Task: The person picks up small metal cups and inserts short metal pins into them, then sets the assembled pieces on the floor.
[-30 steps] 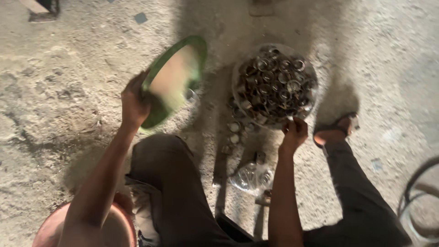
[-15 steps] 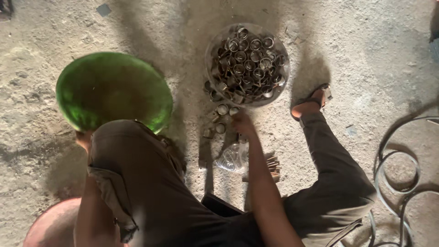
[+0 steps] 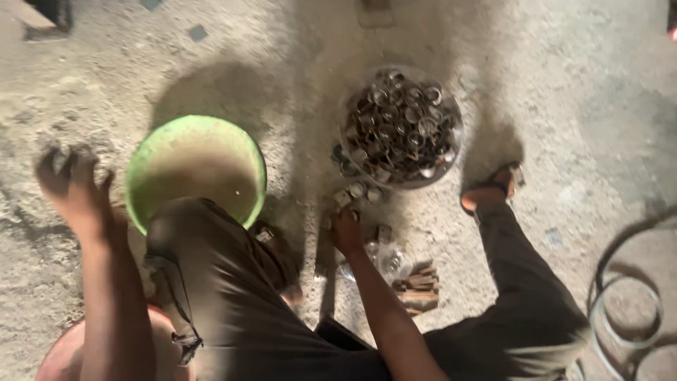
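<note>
A picking step is shown: the right hand (image 3: 347,233) is lowered onto a few loose small metal rings (image 3: 356,192) lying on the floor just below the clear bowl (image 3: 451,152), which is heaped with like rings. Its fingers appear curled over the pieces, but whether anything is pinched cannot be told. The left hand (image 3: 70,180) is held raised with fingers spread and empty, just left of the green basin (image 3: 144,169), which stands on the floor by the bent knee. By judgement, a close pinch on one small piece is called for next. The floor (image 3: 578,85) is rough, dusty concrete in patchy light; short wooden sticks (image 3: 417,286), coiled hose (image 3: 620,310) and a sandalled foot (image 3: 490,190) are seen.
</note>
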